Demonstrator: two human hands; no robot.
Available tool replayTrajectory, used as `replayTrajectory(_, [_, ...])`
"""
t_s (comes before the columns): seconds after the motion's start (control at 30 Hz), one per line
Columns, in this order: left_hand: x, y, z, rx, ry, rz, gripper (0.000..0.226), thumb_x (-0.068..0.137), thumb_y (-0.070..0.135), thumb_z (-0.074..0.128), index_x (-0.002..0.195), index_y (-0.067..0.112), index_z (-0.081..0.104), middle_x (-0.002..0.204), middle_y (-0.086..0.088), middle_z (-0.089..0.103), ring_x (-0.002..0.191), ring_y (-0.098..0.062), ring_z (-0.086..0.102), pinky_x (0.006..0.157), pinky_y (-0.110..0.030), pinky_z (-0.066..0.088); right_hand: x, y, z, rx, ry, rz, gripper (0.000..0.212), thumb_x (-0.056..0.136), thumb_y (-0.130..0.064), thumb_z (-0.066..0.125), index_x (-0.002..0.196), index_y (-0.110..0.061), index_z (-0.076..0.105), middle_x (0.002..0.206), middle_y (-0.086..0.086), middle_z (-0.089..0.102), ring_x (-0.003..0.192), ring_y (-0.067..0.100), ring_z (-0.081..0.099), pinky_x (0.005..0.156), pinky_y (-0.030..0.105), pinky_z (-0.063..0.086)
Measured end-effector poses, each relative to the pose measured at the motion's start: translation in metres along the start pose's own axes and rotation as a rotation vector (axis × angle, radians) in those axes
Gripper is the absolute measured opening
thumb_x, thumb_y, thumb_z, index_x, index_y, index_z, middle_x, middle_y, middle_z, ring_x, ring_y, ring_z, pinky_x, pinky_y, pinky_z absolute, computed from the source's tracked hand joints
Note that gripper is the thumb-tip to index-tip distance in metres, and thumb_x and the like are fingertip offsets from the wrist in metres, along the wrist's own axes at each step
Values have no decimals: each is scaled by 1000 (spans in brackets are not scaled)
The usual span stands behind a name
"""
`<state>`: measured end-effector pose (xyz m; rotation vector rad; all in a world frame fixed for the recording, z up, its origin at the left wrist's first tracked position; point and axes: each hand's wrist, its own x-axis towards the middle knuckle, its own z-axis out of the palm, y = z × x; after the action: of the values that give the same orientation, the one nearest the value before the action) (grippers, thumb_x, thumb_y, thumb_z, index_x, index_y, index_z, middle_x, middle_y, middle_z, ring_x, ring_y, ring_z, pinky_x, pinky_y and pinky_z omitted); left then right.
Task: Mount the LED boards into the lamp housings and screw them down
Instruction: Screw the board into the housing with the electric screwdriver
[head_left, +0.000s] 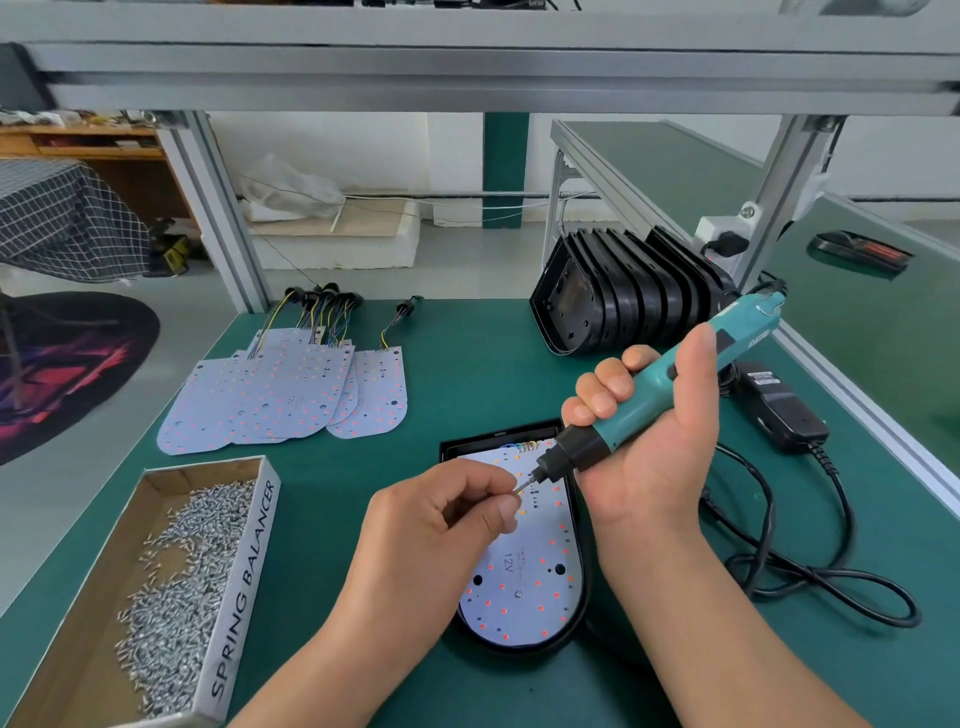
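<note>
A white LED board (524, 582) marked 12V lies inside a black lamp housing (581, 597) on the green table, near me at centre. One screw head shows in the board's lower part. My right hand (649, 441) grips a teal electric screwdriver (675, 387), tilted, its bit pointing down-left above the board's upper part. My left hand (441, 525) pinches a small screw (521, 489) at the bit's tip.
A cardboard box (244, 582) full of screws sits at the left front. Several loose LED boards (280, 395) with wires lie at the back left. Stacked black housings (623, 291) stand at the back right. A power adapter (779, 410) and black cable (831, 577) lie on the right.
</note>
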<state>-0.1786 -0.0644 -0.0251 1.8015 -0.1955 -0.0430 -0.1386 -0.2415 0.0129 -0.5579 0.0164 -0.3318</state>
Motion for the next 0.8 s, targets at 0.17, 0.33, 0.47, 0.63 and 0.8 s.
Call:
replayTrajectory(0.17, [0,-1,2,-16,-10,-25,29,93,13,81,96,42,78,92,8,82,88,-17,77,72,-27,61,0,0,2,-18,-24,-4,46,89,-64,62,83,-20,52,68,-3,41,53,13,42,52,26,41])
replayTrajectory(0.33, [0,0,2,4,-3,3,35,92,12,82,97,44,71,92,9,81,84,-16,77,71,-22,60,-2,0,3,-34,-48,-8,45,93,-63,60,84,-20,52,67,-3,42,53,12,43,51,26,41])
replayTrajectory(0.47, [0,1,2,16,6,12,35,91,13,82,98,45,70,91,10,81,84,-15,77,69,-20,59,-3,0,3,-52,-64,-14,44,95,-62,58,84,-19,53,67,-3,42,53,13,42,52,26,42])
replayTrajectory(0.63, [0,-1,3,-40,11,5,38,90,10,85,98,45,72,95,9,81,89,-13,78,78,-19,60,-3,0,4,-65,-74,-17,44,92,-62,61,85,-19,52,67,-3,43,52,13,43,52,26,42])
replayTrajectory(0.8, [1,-3,4,-40,0,0,39,90,9,84,99,45,72,96,10,81,94,-14,79,84,-25,62,-3,-1,4,-80,-90,-20,43,92,-61,62,84,-20,52,66,-2,42,51,14,43,51,26,42])
